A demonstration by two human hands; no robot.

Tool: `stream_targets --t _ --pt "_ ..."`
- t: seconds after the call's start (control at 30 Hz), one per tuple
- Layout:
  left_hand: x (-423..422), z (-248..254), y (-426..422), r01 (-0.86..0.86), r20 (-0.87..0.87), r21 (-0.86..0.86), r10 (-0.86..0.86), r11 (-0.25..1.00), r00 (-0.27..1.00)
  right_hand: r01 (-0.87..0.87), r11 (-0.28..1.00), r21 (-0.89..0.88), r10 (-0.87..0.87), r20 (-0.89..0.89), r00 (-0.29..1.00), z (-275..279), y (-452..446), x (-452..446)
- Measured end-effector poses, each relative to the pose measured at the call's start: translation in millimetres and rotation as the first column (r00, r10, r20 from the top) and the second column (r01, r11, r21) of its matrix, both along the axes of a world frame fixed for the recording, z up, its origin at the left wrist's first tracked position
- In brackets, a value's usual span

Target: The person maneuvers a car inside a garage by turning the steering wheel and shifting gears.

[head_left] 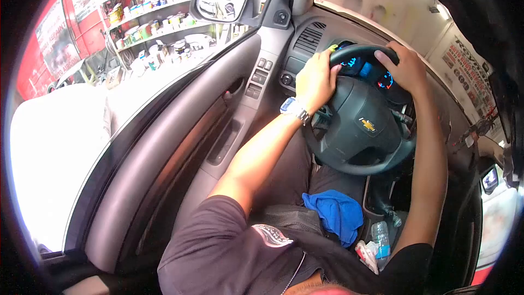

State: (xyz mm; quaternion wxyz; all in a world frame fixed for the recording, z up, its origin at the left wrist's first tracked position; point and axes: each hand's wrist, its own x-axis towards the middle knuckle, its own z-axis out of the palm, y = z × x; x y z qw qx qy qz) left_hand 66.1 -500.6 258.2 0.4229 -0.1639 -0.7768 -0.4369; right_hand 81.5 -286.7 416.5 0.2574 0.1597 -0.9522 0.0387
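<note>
A dark steering wheel [355, 114] with a gold bow-tie emblem fills the space in front of me. My left hand [316, 81] is closed around its upper left rim, a metal-banded watch [295, 109] on the wrist. Near those fingertips shows a small yellow-green patch that I cannot make out. On the upper right rim, my right hand [405, 68] is closed too, its thumb lying across the rim. Behind the wheel the instrument cluster [376, 74] glows blue and red, partly hidden by the rim. A crumpled blue cloth [335, 216] lies over my lap.
To the left is the door panel [164, 147] with window switches [257, 79] and a side mirror [222, 3]. Right of my lap are a plastic bottle [381, 236] and a red-and-white wrapper [368, 254]. Outside, shelves [155, 19] hold several cans.
</note>
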Motion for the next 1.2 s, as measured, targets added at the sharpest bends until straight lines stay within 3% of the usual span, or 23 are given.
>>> stream_targets --t 0.1,0.23,0.3,0.4,0.5,0.53,0.63,0.73,1.13,1.2 --pt "16.8 -15.9 -2.9 0.005 0.127 0.107 -0.019 0.994 0.992 -0.008 0.998 -0.060 -0.004 -0.196 0.981 -19.6 36.0 -5.4" --pt "24.3 -55.0 1.3 -0.004 0.054 0.288 -0.012 0.958 0.998 -0.014 0.962 -0.274 -0.053 -0.235 0.970 -56.6 106.2 -4.3" --pt "24.7 -64.8 4.7 -0.002 0.031 0.342 -0.009 0.940 0.999 0.262 0.804 -0.534 -0.199 0.174 0.964 -62.2 111.1 20.9" --pt "32.1 -57.6 3.5 0.029 0.206 0.415 -0.125 0.909 0.970 0.213 0.748 -0.629 -0.181 0.116 0.977 -99.1 138.2 31.3" --pt "35.1 -51.1 4.1 0.065 0.189 0.472 -0.173 0.879 0.966 0.219 0.718 -0.661 -0.300 -0.011 0.954 -128.5 144.8 38.4" --pt "36.2 -48.4 3.5 0.067 0.240 0.492 -0.210 0.868 0.948 0.203 0.808 -0.554 -0.346 -0.168 0.923 -136.8 149.3 34.5" --pt "32.0 -50.8 7.0 0.016 0.165 0.437 -0.097 0.899 0.982 0.328 0.748 -0.578 -0.420 -0.029 0.907 -138.9 160.7 29.0" --pt "32.8 -50.4 7.8 0.026 0.178 0.452 -0.119 0.892 0.977 0.235 0.774 -0.588 -0.345 -0.080 0.935 -138.2 162.2 27.3" --pt "29.1 -48.1 9.5 -0.017 0.197 0.388 -0.065 0.921 0.978 0.374 0.760 -0.532 -0.458 -0.030 0.888 -143.4 174.1 22.8" --pt "32.1 -44.9 9.4 -0.028 0.209 0.380 -0.057 0.925 0.976 0.310 0.759 -0.572 -0.399 -0.033 0.916 -142.3 171.1 26.8"
